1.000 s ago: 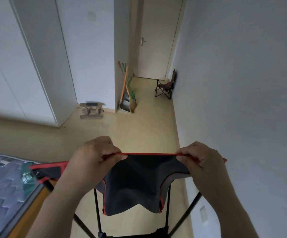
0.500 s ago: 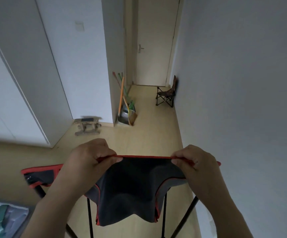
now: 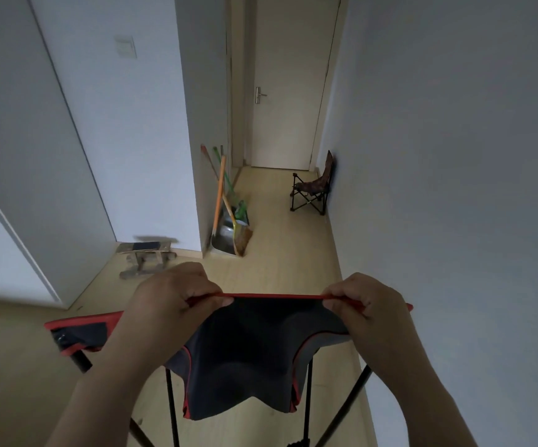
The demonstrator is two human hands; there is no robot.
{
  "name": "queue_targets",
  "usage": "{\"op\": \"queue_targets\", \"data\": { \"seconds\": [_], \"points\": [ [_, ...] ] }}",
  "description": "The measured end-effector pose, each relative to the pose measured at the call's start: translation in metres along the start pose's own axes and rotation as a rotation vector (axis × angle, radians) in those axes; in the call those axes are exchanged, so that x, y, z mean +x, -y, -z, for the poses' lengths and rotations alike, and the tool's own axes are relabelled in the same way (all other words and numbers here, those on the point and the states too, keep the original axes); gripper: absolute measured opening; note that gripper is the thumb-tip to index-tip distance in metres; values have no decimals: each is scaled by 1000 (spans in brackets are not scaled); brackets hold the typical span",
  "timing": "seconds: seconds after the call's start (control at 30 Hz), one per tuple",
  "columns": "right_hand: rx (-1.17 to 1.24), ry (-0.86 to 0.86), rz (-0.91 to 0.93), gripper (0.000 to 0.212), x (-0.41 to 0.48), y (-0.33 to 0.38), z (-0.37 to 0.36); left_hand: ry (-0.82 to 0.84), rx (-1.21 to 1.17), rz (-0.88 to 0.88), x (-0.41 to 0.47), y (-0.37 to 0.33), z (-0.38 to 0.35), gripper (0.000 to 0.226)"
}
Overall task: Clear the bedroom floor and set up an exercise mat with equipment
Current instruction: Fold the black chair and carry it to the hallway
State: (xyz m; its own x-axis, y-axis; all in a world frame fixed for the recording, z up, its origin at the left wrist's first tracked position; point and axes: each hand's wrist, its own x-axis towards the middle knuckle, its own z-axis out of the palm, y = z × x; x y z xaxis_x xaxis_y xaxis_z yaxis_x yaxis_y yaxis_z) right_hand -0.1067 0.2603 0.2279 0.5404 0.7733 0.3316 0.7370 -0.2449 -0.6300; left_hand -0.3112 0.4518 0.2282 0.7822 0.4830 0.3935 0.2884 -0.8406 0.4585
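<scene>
A black folding camp chair [image 3: 245, 356] with red trim hangs in front of me, its thin black legs pointing down toward the light wood floor. My left hand [image 3: 171, 298] grips the red top edge of the fabric on the left. My right hand [image 3: 362, 300] pinches the same red edge on the right, so the edge is stretched taut between both hands. The chair's feet are out of view below the frame.
A second small folding chair [image 3: 314, 188] stands against the right wall down the hallway. Brooms and a metal dustpan [image 3: 229, 221] lean at the wall corner. A low wooden stool [image 3: 146, 258] sits near the left wall. A closed door [image 3: 288, 91] ends the hallway.
I have moved forward with the chair held up; the bed at lower left has dropped out of view and the hallway, brooms and stool appear closer. Both hands keep their hold.
</scene>
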Motion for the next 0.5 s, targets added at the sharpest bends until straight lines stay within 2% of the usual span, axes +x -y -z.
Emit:
{"op": "queue_targets", "data": {
  "seconds": [0.13,0.37,0.5],
  "points": [
    [3,2,-15,20,67,-17,-9,37,-14,20,70,35,-14,42],
    [-8,-28,-77,20,164,-72,-19,97,-26,1,182,68,-52,41],
    [-26,-17,-79,16,220,-113,-23,132,-37,33,240,83,-83,26]
  ]
}}
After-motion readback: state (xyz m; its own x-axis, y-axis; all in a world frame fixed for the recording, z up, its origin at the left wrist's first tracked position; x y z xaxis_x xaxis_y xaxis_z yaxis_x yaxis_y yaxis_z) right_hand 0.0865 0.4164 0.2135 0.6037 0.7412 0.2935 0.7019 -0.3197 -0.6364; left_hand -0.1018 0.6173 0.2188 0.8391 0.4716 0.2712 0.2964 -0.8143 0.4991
